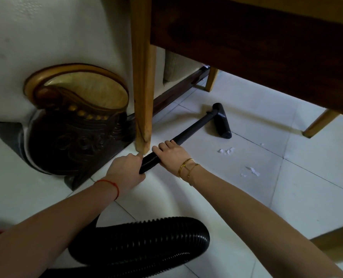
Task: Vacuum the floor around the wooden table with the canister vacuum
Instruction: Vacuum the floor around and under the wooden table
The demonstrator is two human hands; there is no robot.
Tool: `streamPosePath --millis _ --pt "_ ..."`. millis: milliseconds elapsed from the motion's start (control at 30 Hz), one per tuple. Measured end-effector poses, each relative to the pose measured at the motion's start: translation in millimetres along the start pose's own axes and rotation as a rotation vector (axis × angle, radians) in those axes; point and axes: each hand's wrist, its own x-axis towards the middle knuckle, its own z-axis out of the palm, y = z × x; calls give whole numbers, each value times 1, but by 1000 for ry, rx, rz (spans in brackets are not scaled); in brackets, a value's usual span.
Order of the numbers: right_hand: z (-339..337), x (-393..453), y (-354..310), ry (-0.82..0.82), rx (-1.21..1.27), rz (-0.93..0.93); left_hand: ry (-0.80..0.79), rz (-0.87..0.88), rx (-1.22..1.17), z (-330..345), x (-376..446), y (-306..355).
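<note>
The ribbed vacuum hose (149,161) is gripped by the left hand (126,173) and right hand (171,155), fingers curled round it. The floor nozzle (221,121) is laid under the wooden table (246,37), paper scraps (226,151) at four o'clock from it.

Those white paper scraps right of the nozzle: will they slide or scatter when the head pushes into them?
The paper scraps look thin and torn, so probably very light and likely to flutter or skid on the glossy tile floor. The floor head lies short of them; suction should lift them easily.

Black ribbed hose (146,243), white tiled floor (287,197), honey-brown table leg (142,77).
</note>
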Motion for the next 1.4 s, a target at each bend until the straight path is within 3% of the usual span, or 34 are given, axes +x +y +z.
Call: streamPosePath --millis 367,733,1167,1400 --pt "13 -73 60 57 35 195 15 210 17 2 28 83" --pt "19 -120 100 78 99 277 15 293 69 0 39 141" --pt "12 -73 62 30 157 208 4 180 64 -4 29 85" --pt "12 -46 32 112 92 126 -7 138 43 -5 14 45"
